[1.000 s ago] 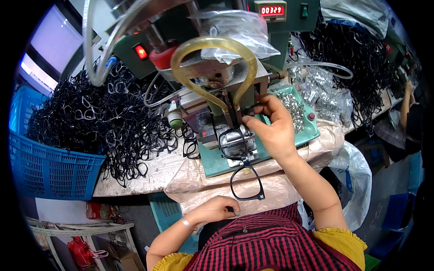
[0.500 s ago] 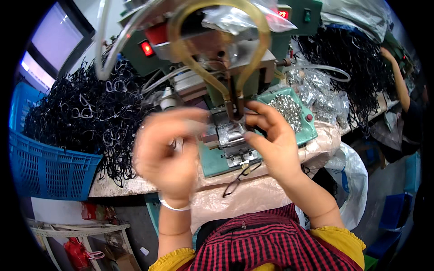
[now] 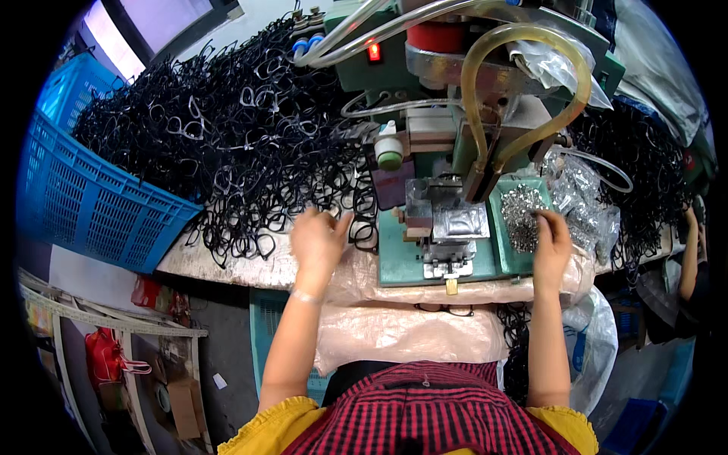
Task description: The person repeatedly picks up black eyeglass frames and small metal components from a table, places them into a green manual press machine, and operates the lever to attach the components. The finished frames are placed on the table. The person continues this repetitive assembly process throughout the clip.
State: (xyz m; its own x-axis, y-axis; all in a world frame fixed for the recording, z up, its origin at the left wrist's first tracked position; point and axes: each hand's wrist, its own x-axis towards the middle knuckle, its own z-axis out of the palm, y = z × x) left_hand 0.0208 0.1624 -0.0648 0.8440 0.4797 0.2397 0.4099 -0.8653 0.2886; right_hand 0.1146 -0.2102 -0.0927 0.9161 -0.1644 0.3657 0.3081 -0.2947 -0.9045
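My left hand (image 3: 317, 244) is at the front edge of a large heap of black eyeglass frames (image 3: 250, 144). Its thumb stands apart from the curled fingers, and I see nothing held in it. My right hand (image 3: 554, 246) reaches over the right side of a green tray (image 3: 518, 265), its fingertips drawn together at the small silvery metal parts (image 3: 522, 216). Whatever those fingertips hold is too small to make out. Between my hands stands a bench machine with a metal fixture (image 3: 459, 221). One pair of dark eyeglass frames (image 3: 446, 309) lies below the table's front edge, on a pinkish sheet.
A yellowish hose loop (image 3: 527, 34) hangs over the fixture. Blue crates (image 3: 98, 201) flank the heap on the left. Clear plastic bags (image 3: 585, 199) lie right of the tray, beside more dark frames (image 3: 629, 167). Another person's arm (image 3: 690, 254) shows at far right.
Both hands have left the fixture: the left went to the heap, the right to the metal parts. The eyeglass frames below the fixture now lie lower on the pinkish sheet. My view has shifted.
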